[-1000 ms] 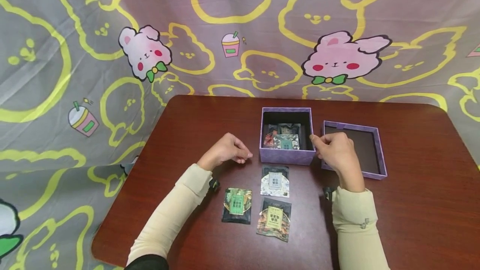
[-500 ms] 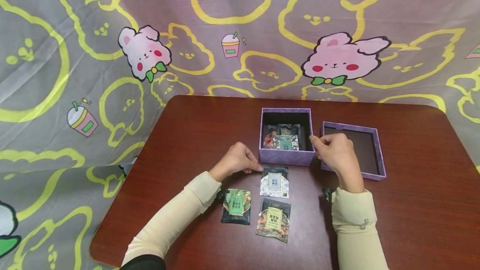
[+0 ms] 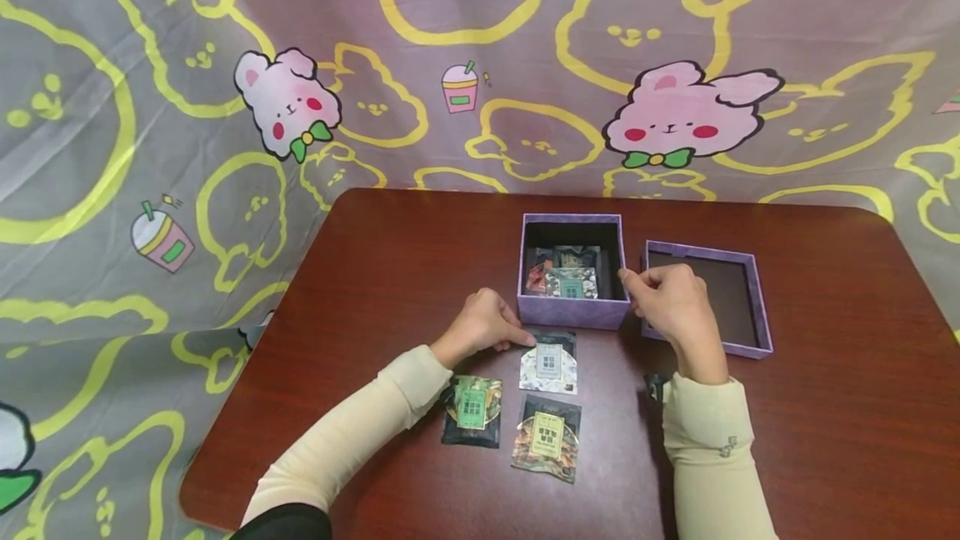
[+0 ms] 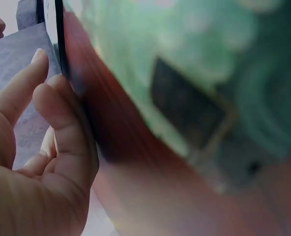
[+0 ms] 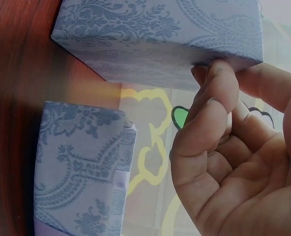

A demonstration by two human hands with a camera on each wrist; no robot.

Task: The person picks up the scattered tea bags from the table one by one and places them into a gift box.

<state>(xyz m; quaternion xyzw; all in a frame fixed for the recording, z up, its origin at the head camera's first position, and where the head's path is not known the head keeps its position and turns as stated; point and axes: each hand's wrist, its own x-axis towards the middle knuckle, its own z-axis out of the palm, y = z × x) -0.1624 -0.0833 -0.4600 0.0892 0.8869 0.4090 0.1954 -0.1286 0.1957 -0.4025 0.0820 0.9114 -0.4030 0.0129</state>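
Observation:
My left hand (image 3: pixel 487 322) reaches to the upper left corner of a white-patterned sachet (image 3: pixel 549 373) lying flat on the table. Its fingertips overlap that corner in the head view; in the left wrist view a gap shows between thumb and index finger. With thumb and fingertips, my right hand (image 3: pixel 670 294) pinches the near right rim of a purple open box (image 3: pixel 573 312). Several sachets (image 3: pixel 572 283) lie inside the box. The right wrist view shows my fingers (image 5: pixel 219 88) bent against the box's patterned outer wall, the thumb partly hidden by its edge.
A purple box lid (image 3: pixel 759 307) lies inner side up, right of the box. Two more sachets, one green-labelled (image 3: pixel 472 411) and one yellow-labelled (image 3: pixel 547 438), lie on the brown table (image 3: pixel 390 265) nearer the body. A patterned cloth (image 3: pixel 525 48) hangs behind.
My left hand has moved right and toward the body, from beside the box to the white-patterned sachet's corner. My right hand stays at the box rim; the sachets have not visibly moved.

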